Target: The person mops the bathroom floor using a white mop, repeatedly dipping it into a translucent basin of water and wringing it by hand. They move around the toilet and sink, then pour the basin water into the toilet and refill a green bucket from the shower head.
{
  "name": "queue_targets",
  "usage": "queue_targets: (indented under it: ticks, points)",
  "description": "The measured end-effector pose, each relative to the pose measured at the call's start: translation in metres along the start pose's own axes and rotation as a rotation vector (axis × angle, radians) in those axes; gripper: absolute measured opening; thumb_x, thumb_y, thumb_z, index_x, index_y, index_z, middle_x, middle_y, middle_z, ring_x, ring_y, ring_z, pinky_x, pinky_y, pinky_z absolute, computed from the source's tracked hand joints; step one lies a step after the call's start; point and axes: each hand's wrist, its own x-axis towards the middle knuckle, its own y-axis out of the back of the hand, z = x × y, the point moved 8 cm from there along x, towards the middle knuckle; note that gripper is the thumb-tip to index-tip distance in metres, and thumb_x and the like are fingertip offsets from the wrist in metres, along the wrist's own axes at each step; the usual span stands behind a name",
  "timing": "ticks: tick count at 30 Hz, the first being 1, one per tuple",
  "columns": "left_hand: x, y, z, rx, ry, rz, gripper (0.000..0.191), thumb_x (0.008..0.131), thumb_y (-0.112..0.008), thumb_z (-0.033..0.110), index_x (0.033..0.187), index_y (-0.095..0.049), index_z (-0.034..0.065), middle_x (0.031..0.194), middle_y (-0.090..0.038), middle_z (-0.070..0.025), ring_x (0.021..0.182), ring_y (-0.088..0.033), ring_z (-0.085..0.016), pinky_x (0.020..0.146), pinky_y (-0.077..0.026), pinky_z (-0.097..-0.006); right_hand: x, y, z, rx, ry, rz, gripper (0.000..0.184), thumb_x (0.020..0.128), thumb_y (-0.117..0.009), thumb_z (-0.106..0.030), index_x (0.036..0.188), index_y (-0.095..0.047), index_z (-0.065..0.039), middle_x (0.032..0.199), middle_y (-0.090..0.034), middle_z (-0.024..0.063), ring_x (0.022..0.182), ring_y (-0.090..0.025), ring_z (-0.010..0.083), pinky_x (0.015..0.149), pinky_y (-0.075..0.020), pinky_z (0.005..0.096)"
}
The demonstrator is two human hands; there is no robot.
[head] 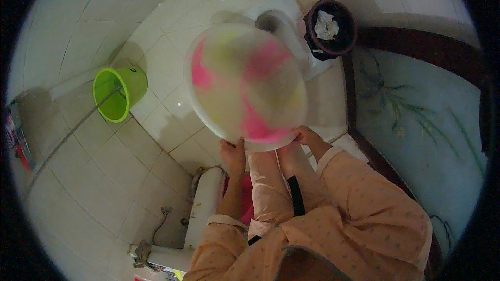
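A large round plastic basin (230,97), whitish with blurred pink and yellow-green patches, is held in both hands before the person's legs. My left hand (233,154) grips the near rim at its left part, thumb on top. On the right of the same rim, my right hand (306,136) has its fingers closed around the edge. The basin hides part of the tiled floor and part of the white squat toilet (285,11) beyond it.
A green bucket (136,84) with a hose (74,128) running into it stands at left. Beyond the basin at right is a dark waste bin (353,31) holding crumpled paper. A dark-framed glass door (422,86) is at right; a white pedestal (203,207) stands by the legs.
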Motion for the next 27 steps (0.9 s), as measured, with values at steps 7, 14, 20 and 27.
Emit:
queue_targets:
  ticks: [7,14,20,27]
  points:
    - [-0.019,-0.032,0.019,-0.165,-0.079,-0.044,0.028,0.071,-0.066,0.012,0.075,-0.041,0.0009,0.06,-0.051,-0.01,0.053,-0.052,-0.022,0.05,-0.042,-0.0339,-0.008,0.004,-0.012,-0.483,-0.566,0.06,0.025,0.078,-0.054,-0.018,0.1,-0.056,-0.005,0.095,-0.059,0.0137,0.083,-0.058,0.0273,0.073,-0.0485,0.0407]
    - [-0.032,-0.069,0.068,-0.134,-0.155,-0.03,0.032,0.071,-0.065,0.01,0.079,-0.036,0.0021,0.058,-0.049,-0.0123,0.052,-0.052,-0.025,0.05,-0.041,-0.0352,-0.036,-0.011,-0.106,-0.942,-0.342,0.929,0.026,0.078,-0.055,-0.023,0.092,-0.059,-0.002,0.09,-0.06,0.0125,0.08,-0.057,0.0272,0.072,-0.046,0.0368]
    - [-0.036,-0.089,0.124,-0.128,-0.323,-0.003,0.032,0.071,-0.064,0.012,0.085,-0.037,0.0003,0.064,-0.053,-0.0198,0.061,-0.054,-0.038,0.057,-0.042,-0.0433,-0.018,-0.005,-0.197,-0.55,-0.043,0.784,0.035,0.085,-0.05,-0.024,0.114,-0.051,-0.005,0.112,-0.053,0.0103,0.104,-0.048,0.016,0.088,-0.0365,0.0262]
    - [-0.006,-0.142,0.138,-0.096,-0.269,-0.161,0.033,0.079,-0.054,0.028,0.086,-0.044,-0.0031,0.075,-0.057,-0.0252,0.073,-0.056,-0.04,0.063,-0.043,-0.0461,-0.022,-0.025,-0.286,0.194,0.177,0.596,0.033,0.086,-0.051,-0.027,0.108,-0.055,-0.002,0.095,-0.06,0.0049,0.086,-0.054,0.0129,0.076,-0.0429,0.0248]
